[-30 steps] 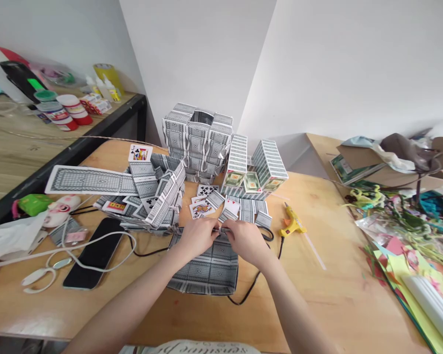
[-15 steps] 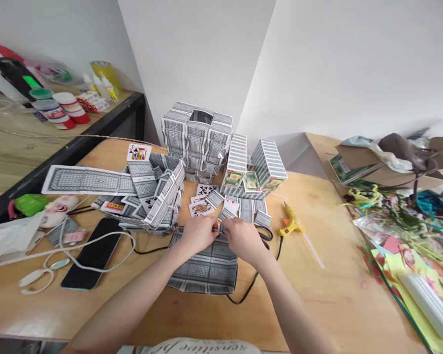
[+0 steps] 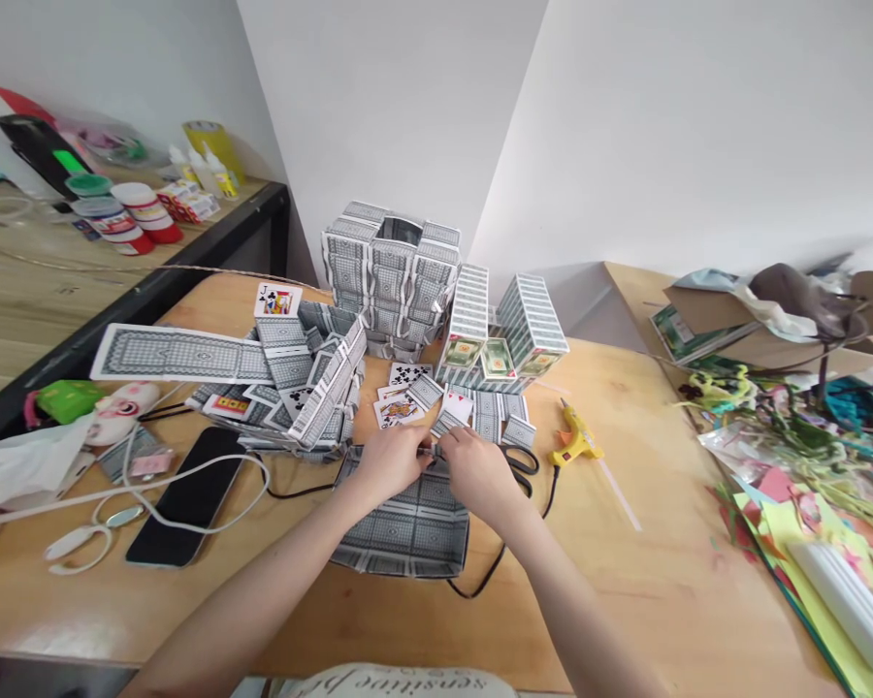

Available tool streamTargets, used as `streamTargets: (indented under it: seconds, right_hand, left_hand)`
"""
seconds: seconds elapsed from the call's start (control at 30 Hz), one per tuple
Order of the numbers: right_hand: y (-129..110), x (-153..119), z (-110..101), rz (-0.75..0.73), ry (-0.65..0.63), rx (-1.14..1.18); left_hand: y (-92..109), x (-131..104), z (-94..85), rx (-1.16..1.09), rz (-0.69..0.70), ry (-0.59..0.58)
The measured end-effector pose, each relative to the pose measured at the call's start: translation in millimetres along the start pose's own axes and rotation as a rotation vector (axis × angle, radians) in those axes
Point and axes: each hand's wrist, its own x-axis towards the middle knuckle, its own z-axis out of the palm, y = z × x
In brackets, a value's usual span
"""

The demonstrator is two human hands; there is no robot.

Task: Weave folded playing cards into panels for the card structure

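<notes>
A shallow tray made of patterned playing cards lies on the table in front of me. My left hand and my right hand meet at its far edge, fingers closed in a pinch on the card rim. The fingers hide the exact spot they grip. Just beyond them lie loose playing cards, some face up. A black-handled pair of scissors shows beside my right hand. The yellow glue gun rests on the table to the right.
A tall card structure and stacked card boxes stand at the back. Folded card pieces, a phone and white cable are on the left. Craft scraps cover the right side.
The view has shifted very slightly. Both hands stay at the tray's far edge, with only small finger movement.
</notes>
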Motion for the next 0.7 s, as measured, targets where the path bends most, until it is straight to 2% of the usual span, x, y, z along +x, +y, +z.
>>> streamTargets:
  seconds: [0.4,0.7]
  right_hand:
    - [9.0,-3.7,-2.2,0.018,0.036,0.080]
    - [9.4,-2.0,-8.3,0.048,0.000,0.077]
  left_hand:
    - [0.7,-2.0,-4.9,-0.046,0.012,-0.019]
    - [0.2,-1.0,-2.4,-0.073,-0.004,-0.006]
